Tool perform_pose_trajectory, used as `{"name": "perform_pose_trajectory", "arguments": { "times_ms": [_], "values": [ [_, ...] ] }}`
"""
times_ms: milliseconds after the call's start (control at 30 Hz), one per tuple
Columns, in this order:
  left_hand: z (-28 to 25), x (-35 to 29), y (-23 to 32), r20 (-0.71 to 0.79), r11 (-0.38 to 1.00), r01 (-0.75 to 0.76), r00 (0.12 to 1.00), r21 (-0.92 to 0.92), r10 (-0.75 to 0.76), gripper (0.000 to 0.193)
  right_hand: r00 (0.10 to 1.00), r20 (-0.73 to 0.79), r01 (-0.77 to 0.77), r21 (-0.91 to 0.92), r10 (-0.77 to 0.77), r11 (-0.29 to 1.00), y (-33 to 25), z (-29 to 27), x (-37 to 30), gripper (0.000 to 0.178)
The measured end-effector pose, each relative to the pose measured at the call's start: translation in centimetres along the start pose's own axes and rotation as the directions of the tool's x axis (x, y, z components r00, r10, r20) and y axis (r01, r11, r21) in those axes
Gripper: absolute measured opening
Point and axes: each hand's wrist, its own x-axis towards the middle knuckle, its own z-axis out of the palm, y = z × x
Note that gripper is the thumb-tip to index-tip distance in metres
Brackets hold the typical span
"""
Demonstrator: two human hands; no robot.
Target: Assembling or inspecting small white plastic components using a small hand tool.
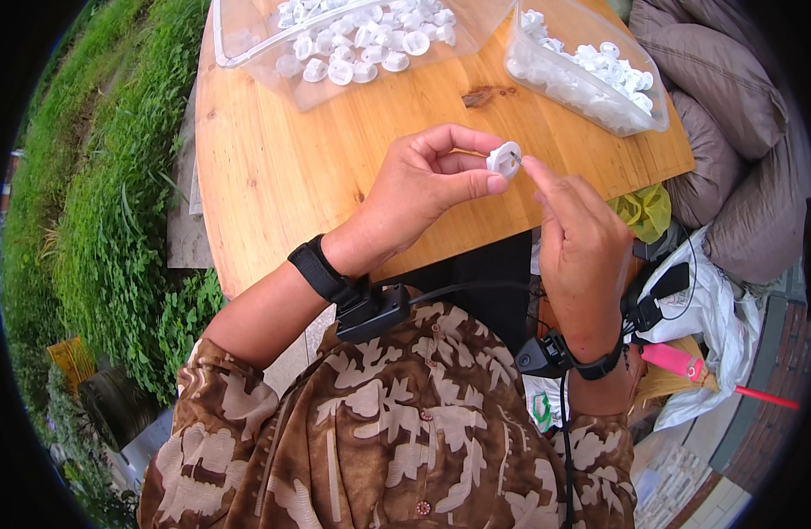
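Over the table's near right part, my left hand pinches a round white plastic cap by its edge, between thumb and fingers. The cap is tilted, with a hole showing in its face. My right hand is curled beside it, index fingertip close to the cap's face. A thin, small metal piece shows between that fingertip and the cap; how deep it sits is hidden. Many similar white caps fill a large clear plastic bin at the back. More white pieces lie in a smaller clear container at the back right.
The wooden table has a rounded left edge, with grass beyond it. Grey-brown padded fabric lies at the right. Below it are a yellow bag, white plastic bags and a pink handle. Cabled devices are strapped to both wrists.
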Motion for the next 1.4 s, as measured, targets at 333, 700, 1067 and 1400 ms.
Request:
{"name": "perform_pose_trajectory", "arguments": {
  "times_ms": [333, 700, 1067, 1400],
  "values": [
    [-0.1, 0.0, -0.3, -0.005, 0.999, 0.05, 0.999, -0.004, -0.05, 0.026, 0.991, -0.05, 0.108, -0.257, -0.125, 0.96, -0.3, 0.3, -0.2, 0.031],
    [-0.6, 0.2, -0.2, 0.068, 0.987, 0.138, 0.989, -0.079, -0.133, 0.023, 0.96, 0.031, 0.273, -0.322, -0.278, 0.906, 1.0, -1.0, 0.3, 0.026],
    [-0.5, 0.1, -0.2, 0.07, 0.984, 0.146, 0.988, -0.1, -0.139, 0.024, 0.988, 0.105, 0.119, -0.075, -0.111, 0.99, 1.5, -1.6, 0.4, 0.02],
    [-0.4, 0.0, -0.2, 0.055, 0.987, 0.131, 0.99, -0.095, -0.127, 0.027, 0.988, 0.061, 0.143, 0.002, -0.143, 0.99, 1.7, -1.5, 0.6, 0.044]
  ]
}}
